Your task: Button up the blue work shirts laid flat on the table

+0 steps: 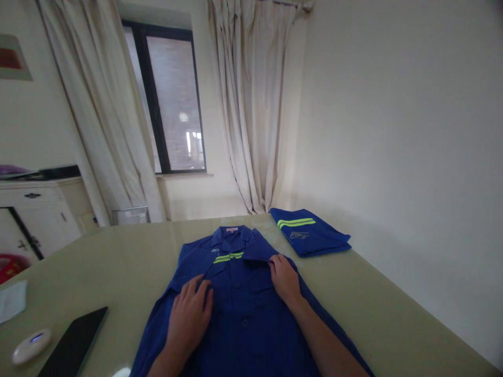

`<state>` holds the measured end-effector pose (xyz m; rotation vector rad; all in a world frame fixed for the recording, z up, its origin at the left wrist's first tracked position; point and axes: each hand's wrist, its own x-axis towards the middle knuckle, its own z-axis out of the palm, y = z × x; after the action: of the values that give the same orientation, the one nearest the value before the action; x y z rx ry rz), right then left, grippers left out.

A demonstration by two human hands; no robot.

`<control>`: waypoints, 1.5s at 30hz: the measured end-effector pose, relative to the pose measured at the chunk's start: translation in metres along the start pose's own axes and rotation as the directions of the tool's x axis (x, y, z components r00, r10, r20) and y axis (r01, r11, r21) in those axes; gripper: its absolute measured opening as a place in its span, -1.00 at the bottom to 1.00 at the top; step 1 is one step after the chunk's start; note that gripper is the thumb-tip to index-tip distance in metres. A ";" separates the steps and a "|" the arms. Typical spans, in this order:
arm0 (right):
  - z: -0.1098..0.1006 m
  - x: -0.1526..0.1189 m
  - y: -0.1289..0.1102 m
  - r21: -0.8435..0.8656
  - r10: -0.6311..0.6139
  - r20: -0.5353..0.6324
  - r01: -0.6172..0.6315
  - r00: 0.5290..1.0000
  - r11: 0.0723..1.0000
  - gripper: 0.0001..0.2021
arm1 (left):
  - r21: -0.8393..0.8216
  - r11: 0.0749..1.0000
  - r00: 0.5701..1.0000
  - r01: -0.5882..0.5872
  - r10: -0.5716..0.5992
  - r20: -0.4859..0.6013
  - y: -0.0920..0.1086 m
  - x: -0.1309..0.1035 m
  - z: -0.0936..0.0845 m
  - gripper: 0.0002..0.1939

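Observation:
A blue work jacket [243,340] lies front up on the table, its collar toward the window and yellow-green reflective strips across the chest. My right hand [284,277] pinches the edge of a flap of its cloth, folded over the chest on the right. On the left part of the jacket rests my left hand [189,309], fingers bent a little and apart, gripping nothing. Buttons run down the jacket's middle, and its lower end goes out of view. Beyond my right hand is a folded blue garment [310,235] with a similar strip and a grey print.
The pale green table [129,262] meets the wall at right. To the left lie a dark tablet [74,343], a white oval device [32,346] and a pale sheet [12,302]. Curtains [251,104] and a window [176,104] are behind; a white cabinet [43,209] stands far left.

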<state>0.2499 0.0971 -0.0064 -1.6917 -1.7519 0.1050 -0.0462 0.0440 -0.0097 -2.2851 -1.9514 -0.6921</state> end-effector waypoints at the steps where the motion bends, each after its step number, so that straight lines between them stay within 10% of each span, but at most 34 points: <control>1: 0.001 0.002 0.003 0.147 0.044 -0.005 -0.042 0.999 0.988 -0.81 | 0.059 0.998 0.999 0.036 -0.035 -0.023 -0.013 0.002 0.002 -0.58; 8: -0.003 0.030 0.040 0.751 0.270 -0.054 -0.140 0.961 0.645 -0.70 | -0.167 0.965 0.975 0.201 -0.213 -0.058 -0.074 0.017 0.010 -0.39; 13: -0.019 0.040 0.069 0.911 0.464 -0.215 0.005 0.859 0.412 -0.58 | -0.347 0.838 0.743 0.421 -0.538 -0.398 -0.092 0.028 -0.023 -0.26; 15: -0.018 0.036 0.066 0.923 0.504 -0.251 0.047 0.827 0.383 -0.52 | -0.209 0.909 0.760 0.360 -0.416 -0.499 -0.080 0.023 -0.029 -0.30; 19: -0.010 0.023 0.026 0.740 0.261 -0.351 0.096 0.899 0.665 -0.56 | -0.016 0.999 0.993 0.033 -0.034 -0.113 -0.032 0.003 -0.009 -0.42; 24: -0.023 0.004 -0.047 0.323 -0.269 0.022 0.248 0.963 0.913 -0.74 | 0.051 0.998 0.983 -0.039 0.029 0.179 -0.005 -0.005 0.017 -0.33; 30: -0.030 -0.075 -0.077 0.036 -0.222 0.511 0.238 0.831 0.971 -0.33 | 0.066 0.995 0.976 -0.068 0.053 0.211 -0.037 0.034 0.015 -0.37; 37: -0.013 -0.098 -0.065 0.050 -0.245 0.495 0.254 0.834 0.966 -0.31 | 0.210 0.957 0.977 -0.200 0.178 0.120 -0.018 0.054 -0.002 -0.51; 45: 0.008 -0.054 -0.062 0.067 -0.290 0.370 0.286 0.882 0.956 -0.42 | 0.220 0.971 0.983 -0.092 0.054 0.174 0.053 -0.005 0.012 -0.52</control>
<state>0.1883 0.0419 -0.0029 -1.4483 -2.2663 0.3226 0.0074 0.0326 -0.0090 -2.3230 -1.8862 -0.2611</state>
